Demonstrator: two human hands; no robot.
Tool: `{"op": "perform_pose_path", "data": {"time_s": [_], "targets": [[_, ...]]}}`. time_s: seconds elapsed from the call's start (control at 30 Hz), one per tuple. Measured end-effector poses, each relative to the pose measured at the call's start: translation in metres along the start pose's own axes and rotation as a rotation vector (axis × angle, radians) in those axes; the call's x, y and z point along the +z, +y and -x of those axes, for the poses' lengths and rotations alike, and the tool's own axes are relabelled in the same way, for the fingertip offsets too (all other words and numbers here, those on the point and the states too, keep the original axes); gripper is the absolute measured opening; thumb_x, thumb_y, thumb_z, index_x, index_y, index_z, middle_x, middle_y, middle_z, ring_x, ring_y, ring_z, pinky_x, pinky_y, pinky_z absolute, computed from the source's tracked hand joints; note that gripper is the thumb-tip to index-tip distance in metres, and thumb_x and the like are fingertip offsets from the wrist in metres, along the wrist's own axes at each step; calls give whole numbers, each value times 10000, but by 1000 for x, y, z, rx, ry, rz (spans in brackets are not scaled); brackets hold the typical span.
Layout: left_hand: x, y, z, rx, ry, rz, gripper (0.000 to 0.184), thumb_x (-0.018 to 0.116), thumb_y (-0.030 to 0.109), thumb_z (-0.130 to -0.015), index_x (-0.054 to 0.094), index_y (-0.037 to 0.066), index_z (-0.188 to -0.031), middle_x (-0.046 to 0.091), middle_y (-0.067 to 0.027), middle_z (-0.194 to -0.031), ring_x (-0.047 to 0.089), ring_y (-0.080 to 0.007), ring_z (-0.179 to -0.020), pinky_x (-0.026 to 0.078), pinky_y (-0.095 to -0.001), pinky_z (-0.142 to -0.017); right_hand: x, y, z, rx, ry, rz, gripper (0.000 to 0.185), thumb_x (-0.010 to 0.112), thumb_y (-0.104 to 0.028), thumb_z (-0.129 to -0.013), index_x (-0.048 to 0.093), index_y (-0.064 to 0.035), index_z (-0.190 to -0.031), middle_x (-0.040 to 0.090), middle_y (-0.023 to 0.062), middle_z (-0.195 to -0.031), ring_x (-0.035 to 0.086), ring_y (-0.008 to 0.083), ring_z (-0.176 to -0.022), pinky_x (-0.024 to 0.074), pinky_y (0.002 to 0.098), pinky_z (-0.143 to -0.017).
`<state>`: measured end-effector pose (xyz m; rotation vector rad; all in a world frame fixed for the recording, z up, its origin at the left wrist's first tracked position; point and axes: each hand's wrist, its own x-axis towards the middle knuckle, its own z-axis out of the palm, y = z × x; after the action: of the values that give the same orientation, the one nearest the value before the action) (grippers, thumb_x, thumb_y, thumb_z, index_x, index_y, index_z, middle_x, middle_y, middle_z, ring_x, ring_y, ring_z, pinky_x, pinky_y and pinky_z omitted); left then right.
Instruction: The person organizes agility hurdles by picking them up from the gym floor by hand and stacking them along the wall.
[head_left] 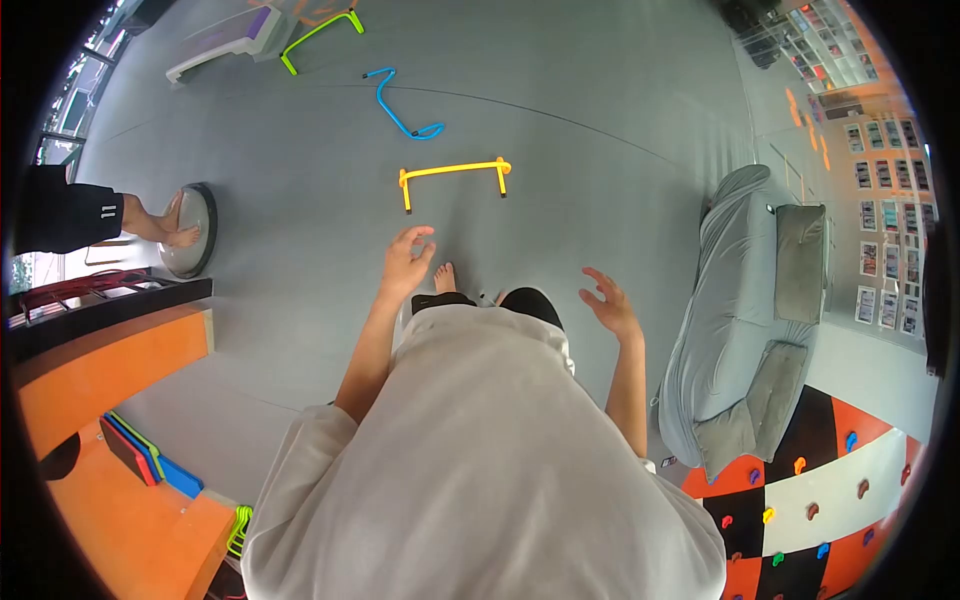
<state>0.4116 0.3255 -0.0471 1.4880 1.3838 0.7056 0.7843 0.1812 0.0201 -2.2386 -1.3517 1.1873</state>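
Observation:
My left hand (407, 262) is held out in front of my body, fingers curved and apart, with nothing in it. On the other side, my right hand (611, 303) hangs in the air with spread fingers, also holding nothing. A yellow hurdle (455, 170) stands on the grey floor just ahead of my left hand, not touched by it. Beyond that lies a bent blue hurdle (392, 105), and farther off a green hurdle (320, 38). One bare foot (445, 277) shows below my left hand; the other is mostly hidden.
At left, another person's feet (180, 225) rest on a round balance trainer (205, 235). A grey covered sofa (725, 300) stands at right, near a climbing wall (810, 500). Orange shelving (120, 350) is at lower left. A grey step platform (225, 40) sits at the far left.

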Motion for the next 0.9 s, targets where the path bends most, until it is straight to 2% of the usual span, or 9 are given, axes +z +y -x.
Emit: {"op": "perform_pose_path", "data": {"time_s": [0.07,0.27,0.37,0.47,0.57,0.67,0.9], "targets": [[-4,-7,-20,-21,3,16,263,662,124,-891,670,100,-1154,646,-96,-1189,648,-223,-1037,563,-323,-746,-5,-16,-22,72,-33,-62,502,671,-332,-917,549,-182,-1381,552,116,-1401,523,322,-1275,461,410,-1031],[-15,-34,-63,-119,100,-11,247,662,110,-891,673,82,-1136,659,-102,-1174,663,-217,-1002,563,-316,-734,-31,-36,-118,-22,-111,27,494,673,-341,-910,557,-192,-1367,564,117,-1383,546,333,-1213,477,417,-992],[-14,-26,-89,-169,183,-28,237,659,115,-897,675,70,-1129,673,-102,-1151,677,-217,-964,558,-315,-721,-56,-53,-199,-118,-146,-47,496,672,-346,-910,558,-179,-1362,569,122,-1375,554,315,-1196,477,413,-989],[-9,-19,-106,-191,283,-81,227,656,129,-905,680,59,-1120,689,-104,-1116,685,-219,-937,552,-321,-715,-67,-57,-277,-264,-245,-8,484,669,-342,-913,565,-176,-1356,572,121,-1369,552,305,-1211,484,406,-982],[-1,-14,-123,-244,378,-146,223,653,148,-913,685,50,-1111,700,-108,-1085,689,-226,-930,547,-333,-733,-100,-90,-326,-321,-304,73,462,658,-335,-922,574,-174,-1347,577,121,-1361,554,300,-1226,493,401,-973],[19,4,-135,-357,398,-94,223,650,158,-919,687,43,-1107,707,-116,-1071,692,-237,-937,544,-342,-770,-128,-107,-370,-279,-336,-66,454,651,-335,-925,580,-176,-1344,576,118,-1368,556,295,-1241,489,397,-984],[64,33,-159,-414,407,-98,241,653,163,-917,682,41,-1122,695,-127,-1110,693,-256,-948,545,-358,-822,-156,-92,-449,-233,-407,98,463,644,-346,-925,577,-183,-1352,573,119,-1383,576,300,-1218,486,402,-994]]}}
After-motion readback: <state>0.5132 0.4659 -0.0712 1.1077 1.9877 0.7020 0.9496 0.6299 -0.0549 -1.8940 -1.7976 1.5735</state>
